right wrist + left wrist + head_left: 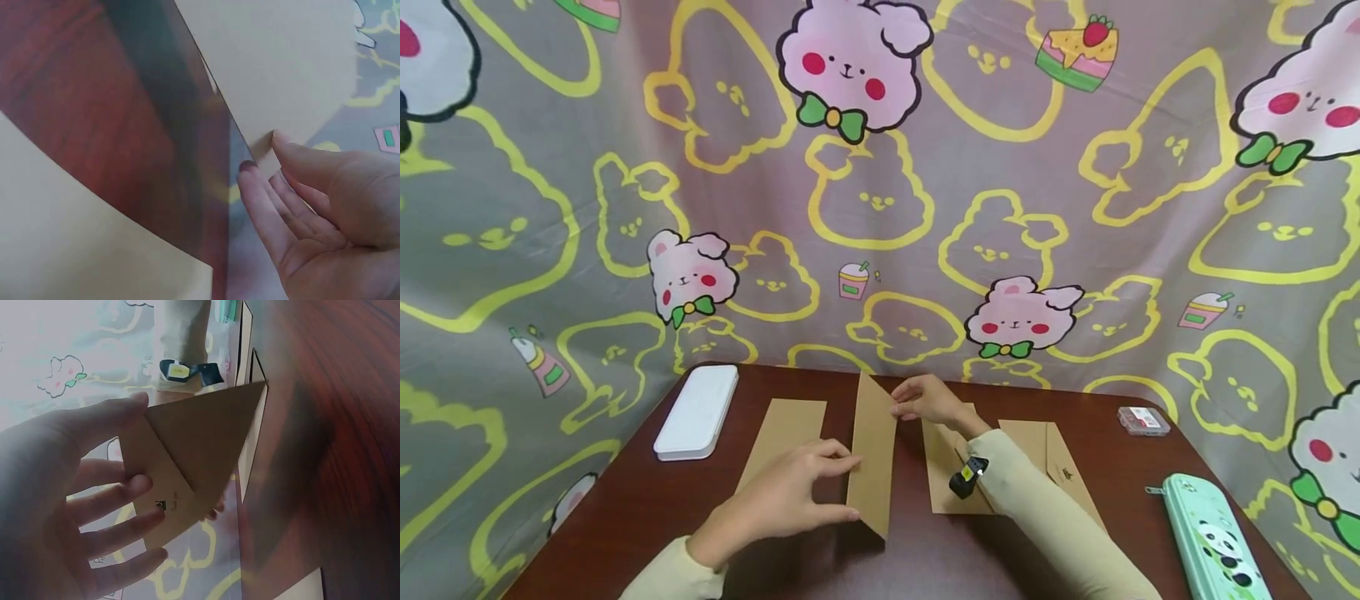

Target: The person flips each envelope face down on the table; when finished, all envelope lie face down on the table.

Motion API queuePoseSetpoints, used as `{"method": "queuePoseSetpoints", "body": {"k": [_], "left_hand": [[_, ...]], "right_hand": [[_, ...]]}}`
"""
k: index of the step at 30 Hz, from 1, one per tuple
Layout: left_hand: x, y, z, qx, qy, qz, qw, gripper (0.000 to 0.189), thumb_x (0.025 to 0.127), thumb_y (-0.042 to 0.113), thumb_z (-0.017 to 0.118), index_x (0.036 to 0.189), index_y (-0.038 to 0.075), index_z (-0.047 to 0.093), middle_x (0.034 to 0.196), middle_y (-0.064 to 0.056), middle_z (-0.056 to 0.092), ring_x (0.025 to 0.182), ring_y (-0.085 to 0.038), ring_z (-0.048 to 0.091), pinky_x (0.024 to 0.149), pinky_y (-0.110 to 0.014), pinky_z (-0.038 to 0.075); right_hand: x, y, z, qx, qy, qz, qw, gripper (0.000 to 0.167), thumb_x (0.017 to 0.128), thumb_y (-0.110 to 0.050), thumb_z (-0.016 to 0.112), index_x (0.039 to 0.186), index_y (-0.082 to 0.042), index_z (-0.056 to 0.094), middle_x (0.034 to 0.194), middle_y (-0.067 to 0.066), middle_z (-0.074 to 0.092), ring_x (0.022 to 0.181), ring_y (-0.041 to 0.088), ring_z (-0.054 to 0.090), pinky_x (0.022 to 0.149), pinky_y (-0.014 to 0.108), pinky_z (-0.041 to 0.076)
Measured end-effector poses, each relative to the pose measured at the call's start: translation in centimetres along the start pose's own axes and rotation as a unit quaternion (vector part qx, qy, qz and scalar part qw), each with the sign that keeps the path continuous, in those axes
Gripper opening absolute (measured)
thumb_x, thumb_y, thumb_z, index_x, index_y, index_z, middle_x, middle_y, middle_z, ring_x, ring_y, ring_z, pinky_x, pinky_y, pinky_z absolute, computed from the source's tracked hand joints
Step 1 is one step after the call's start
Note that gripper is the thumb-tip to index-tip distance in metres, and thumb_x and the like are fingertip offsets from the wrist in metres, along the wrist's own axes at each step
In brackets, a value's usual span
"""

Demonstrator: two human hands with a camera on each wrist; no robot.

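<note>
A brown kraft envelope (872,467) is held upright on its side, tilted, in the middle of the table. My right hand (928,400) pinches its far end between thumb and fingers, as the right wrist view also shows. At the near end, my left hand (790,487) has its fingers spread, with thumb and fingertips against the envelope. The left wrist view shows a flap line and a small dark print on the envelope (200,437). Flat on the table lie another envelope (790,421) to the left and two more, one envelope (943,479) partly under my right forearm.
A white oblong case (696,412) lies at the back left. The second right-hand envelope (1026,433) shows a flap and a small crown print. Farther right are a small clear box (1143,421) and a mint panda pencil case (1213,537). A patterned curtain (880,208) hangs behind the table.
</note>
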State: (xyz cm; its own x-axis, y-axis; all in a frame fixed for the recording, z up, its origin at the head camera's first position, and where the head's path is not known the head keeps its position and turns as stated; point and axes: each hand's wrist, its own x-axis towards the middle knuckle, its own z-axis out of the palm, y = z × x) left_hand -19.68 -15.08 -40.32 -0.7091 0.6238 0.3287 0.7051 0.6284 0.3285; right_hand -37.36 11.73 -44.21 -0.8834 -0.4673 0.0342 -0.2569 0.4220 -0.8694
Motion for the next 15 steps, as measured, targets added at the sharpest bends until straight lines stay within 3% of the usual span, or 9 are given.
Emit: {"method": "queuePoseSetpoints", "body": {"k": [7, 15], "left_hand": [[-0.3, -0.5, 0.1, 0.006, -0.026, -0.022, 0.9994, 0.06, 0.087, 0.043, 0.081, 0.133, 0.009, 0.07, 0.12, 0.008, 0.067, 0.109, -0.012, 0.065, 0.091, -0.033, 0.054], [-0.3, -1.4, 0.3, 0.024, -0.047, -0.021, 0.9984, 0.06, 0.086, 0.041, 0.082, 0.135, 0.007, 0.068, 0.118, 0.004, 0.069, 0.105, -0.014, 0.066, 0.088, -0.034, 0.055]], "right_hand": [[-0.5, -0.5, -2.0, -0.019, 0.041, -0.003, 0.999, 0.017, 0.091, -0.008, 0.077, 0.105, 0.003, 0.076, 0.101, 0.017, 0.078, 0.096, 0.039, 0.076, 0.089, 0.052, 0.059], [-0.5, -1.0, -3.6, -0.004, 0.047, 0.007, 0.9988, 0.012, 0.092, -0.004, 0.074, 0.101, 0.003, 0.079, 0.098, 0.016, 0.079, 0.092, 0.03, 0.078, 0.08, 0.038, 0.063]]}}
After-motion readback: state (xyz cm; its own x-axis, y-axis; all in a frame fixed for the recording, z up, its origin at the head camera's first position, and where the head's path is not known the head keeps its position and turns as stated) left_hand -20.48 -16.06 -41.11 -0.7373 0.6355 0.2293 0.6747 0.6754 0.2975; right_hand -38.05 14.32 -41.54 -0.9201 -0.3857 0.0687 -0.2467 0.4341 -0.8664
